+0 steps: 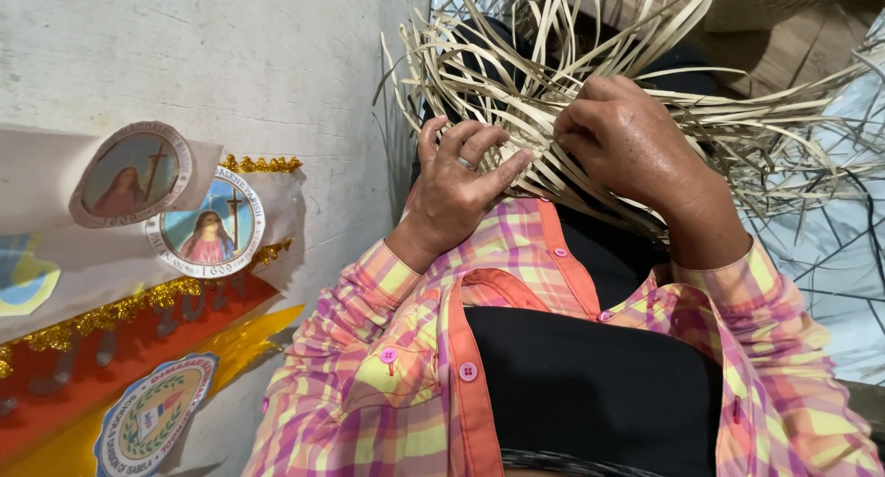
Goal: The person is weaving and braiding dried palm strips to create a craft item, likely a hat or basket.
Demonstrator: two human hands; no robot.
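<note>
Fanning upward, loose weaving strips (553, 81)

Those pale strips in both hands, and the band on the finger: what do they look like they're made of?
The strips look like dried palm or similar plant fibre: flat, matte, straw-coloured, with loose ends curling and splaying. The ring on the left hand looks like silvery metal, judging by its glint. The right hand presses the weave.
</note>
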